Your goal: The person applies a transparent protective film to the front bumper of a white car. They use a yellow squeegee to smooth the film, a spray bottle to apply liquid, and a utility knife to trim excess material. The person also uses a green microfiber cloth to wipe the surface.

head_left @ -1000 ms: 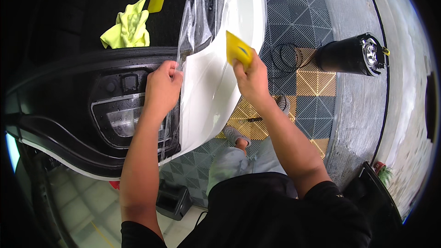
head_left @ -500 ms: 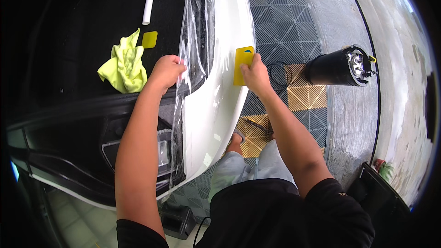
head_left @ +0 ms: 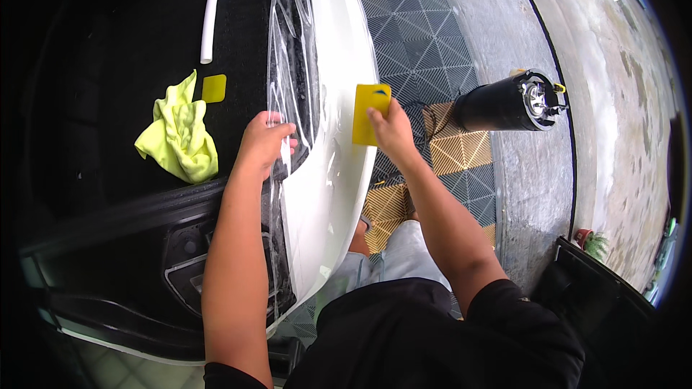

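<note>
My right hand (head_left: 395, 132) grips a flat yellow squeegee card (head_left: 365, 117), thumb across its face, over the curved outer edge of a white vehicle panel (head_left: 337, 50). My left hand (head_left: 265, 142) is at the inner border of that panel, thumb and fingers apart, touching loose, wrinkled clear film (head_left: 282, 86). The film runs along the seam between the white panel and a black surface (head_left: 144, 36); how its edge lies among my fingers is hard to make out. Left of that hand rest a crumpled lime-yellow cloth (head_left: 180, 140) and a second, smaller yellow card (head_left: 214, 88).
A white tube (head_left: 211, 14) lies on the black surface. On the right, a black cylindrical tank (head_left: 497, 104) with metal fittings lies beside grey and tan floor tiles (head_left: 422, 36). Farther out are a concrete strip (head_left: 530, 173) and a potted plant (head_left: 595, 245).
The whole view has shifted, things on the vehicle now sitting lower and farther left. My left fingers have gone from pinched together at the film to spread. The squeegee card stays in my right hand.
</note>
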{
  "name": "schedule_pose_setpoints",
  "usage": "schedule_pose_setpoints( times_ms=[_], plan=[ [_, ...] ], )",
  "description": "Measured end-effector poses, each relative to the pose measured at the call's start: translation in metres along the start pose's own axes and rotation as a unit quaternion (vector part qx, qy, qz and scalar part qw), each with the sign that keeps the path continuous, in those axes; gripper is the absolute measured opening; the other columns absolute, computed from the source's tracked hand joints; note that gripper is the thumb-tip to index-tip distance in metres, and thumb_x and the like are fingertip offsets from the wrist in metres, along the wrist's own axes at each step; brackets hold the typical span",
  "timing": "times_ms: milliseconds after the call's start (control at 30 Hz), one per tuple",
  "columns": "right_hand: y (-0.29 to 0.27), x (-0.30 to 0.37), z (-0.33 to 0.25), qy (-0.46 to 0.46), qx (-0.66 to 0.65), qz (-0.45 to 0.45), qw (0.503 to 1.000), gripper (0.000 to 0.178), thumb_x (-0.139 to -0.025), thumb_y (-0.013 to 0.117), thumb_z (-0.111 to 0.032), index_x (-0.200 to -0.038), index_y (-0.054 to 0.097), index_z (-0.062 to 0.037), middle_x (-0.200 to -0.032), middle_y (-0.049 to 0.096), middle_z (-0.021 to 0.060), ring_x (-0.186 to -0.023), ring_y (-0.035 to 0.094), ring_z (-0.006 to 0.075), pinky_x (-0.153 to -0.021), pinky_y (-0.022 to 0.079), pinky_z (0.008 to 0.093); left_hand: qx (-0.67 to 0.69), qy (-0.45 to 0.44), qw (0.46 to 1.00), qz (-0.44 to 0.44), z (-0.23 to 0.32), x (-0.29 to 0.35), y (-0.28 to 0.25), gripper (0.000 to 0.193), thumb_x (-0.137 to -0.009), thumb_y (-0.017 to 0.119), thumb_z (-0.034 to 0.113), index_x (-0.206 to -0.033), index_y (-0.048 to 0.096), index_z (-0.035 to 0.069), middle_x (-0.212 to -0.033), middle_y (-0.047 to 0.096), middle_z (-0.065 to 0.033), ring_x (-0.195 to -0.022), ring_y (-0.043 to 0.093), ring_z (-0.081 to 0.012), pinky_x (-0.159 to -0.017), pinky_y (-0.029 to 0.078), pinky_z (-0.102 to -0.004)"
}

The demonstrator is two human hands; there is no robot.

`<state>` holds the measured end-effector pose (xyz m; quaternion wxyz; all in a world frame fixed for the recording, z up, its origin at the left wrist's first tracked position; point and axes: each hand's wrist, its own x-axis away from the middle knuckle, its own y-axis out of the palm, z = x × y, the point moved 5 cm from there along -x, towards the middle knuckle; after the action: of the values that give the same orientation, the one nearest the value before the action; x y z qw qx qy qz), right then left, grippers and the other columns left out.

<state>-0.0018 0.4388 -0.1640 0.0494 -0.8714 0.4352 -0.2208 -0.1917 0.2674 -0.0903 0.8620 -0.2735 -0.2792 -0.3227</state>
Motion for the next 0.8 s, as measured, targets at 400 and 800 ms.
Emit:
schedule_pose_setpoints(
  times_ms=[400,800],
  plan=[
    [0.035,-0.088,-0.031,-0.103,0.287,-0.134,0.943,0.032,-0.096,0.051,-0.019,-0.117,0.040,0.0032,-0.089,0.067,0.0277,-0.084,0.067,0.0423,-0.074,0.055,0.0494,-0.028,0.008,0.999,0.030,0.004,-0.015,0.007,0.012,-0.086,0.054,0.000,-0.097,0.059,-0.002,-0.083,0.068,-0.0130,-0.066,0.067,-0.0190,-0.057,0.055,-0.0302],
    [0.071,0.162,0.027,-0.068,0.194,-0.148,0.967,0.030,-0.096,0.057,-0.024,-0.101,0.040,0.0011,-0.061,0.062,0.0227,-0.055,0.063,0.0429,-0.052,0.050,0.0540,-0.053,-0.007,0.999,0.003,0.002,-0.022,0.012,0.015,-0.088,0.059,0.005,-0.103,0.059,0.002,-0.086,0.068,-0.0119,-0.068,0.066,-0.0190,-0.062,0.057,-0.0338]
  ],
)
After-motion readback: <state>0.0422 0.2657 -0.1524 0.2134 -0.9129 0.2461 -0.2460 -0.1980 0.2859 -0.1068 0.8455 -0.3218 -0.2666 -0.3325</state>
